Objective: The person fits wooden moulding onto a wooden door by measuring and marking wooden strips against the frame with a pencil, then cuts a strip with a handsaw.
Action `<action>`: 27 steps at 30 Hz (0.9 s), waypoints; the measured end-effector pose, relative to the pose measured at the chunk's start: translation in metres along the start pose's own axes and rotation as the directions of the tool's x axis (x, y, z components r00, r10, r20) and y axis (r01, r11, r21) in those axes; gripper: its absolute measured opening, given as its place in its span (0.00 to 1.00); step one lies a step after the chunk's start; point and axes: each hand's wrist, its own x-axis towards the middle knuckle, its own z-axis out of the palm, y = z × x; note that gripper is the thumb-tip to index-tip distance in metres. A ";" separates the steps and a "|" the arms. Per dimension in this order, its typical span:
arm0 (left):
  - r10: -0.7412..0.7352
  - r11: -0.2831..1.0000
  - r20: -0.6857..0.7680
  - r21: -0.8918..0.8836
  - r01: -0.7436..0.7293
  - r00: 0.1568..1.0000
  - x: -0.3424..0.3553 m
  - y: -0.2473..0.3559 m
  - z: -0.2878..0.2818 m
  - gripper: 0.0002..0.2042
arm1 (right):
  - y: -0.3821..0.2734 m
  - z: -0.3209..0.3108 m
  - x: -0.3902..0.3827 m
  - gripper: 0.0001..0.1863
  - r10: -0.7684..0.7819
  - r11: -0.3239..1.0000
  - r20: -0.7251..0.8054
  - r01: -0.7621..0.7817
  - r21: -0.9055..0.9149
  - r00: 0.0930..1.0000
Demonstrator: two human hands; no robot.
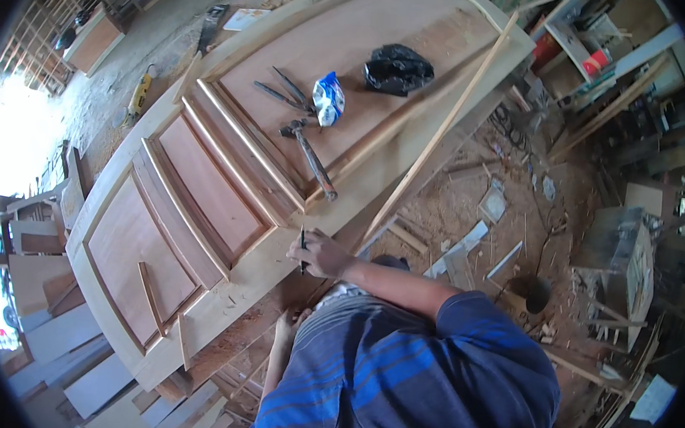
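Observation:
A panelled wooden door (119,241) with raised mouldings lies across the work surface. My right hand (315,254) is at the door's near edge, closed on a slim dark pencil or pen (303,239). Low by my body, my left hand (291,323) is partly hidden; what it holds, if anything, is unclear. On the large panel are a hammer (314,159), dark pointed tools (276,92), a blue-and-white bag (328,104) and a crumpled black bag (398,69). A long thin strip (436,145) crosses the right side; shorter strips (151,295) rest at the lower left.
Offcuts (463,260) and sawdust cover the floor at right, beside a dark cylindrical bin (530,289) and a worn box-like cabinet (612,259). A yellow tool (139,93) lies beyond the door. Stacked boards (79,338) stand at lower left, shelving (581,48) at upper right.

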 end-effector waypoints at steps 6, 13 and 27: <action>-0.077 0.997 0.009 -0.010 0.077 0.997 -0.001 0.021 -0.016 0.19 | 0.016 -0.128 0.013 0.15 0.257 0.763 -0.759 -0.608 -0.221 0.598; -0.070 0.996 0.075 0.054 0.066 0.995 -0.007 0.007 -0.037 0.20 | 0.207 -0.149 -0.183 0.47 0.789 0.159 -0.357 -0.395 0.905 -0.501; -0.091 0.975 0.187 0.215 0.050 0.978 0.028 0.060 -0.076 0.21 | 0.185 -0.020 -0.184 0.32 0.979 -0.123 0.094 -0.153 0.981 -0.181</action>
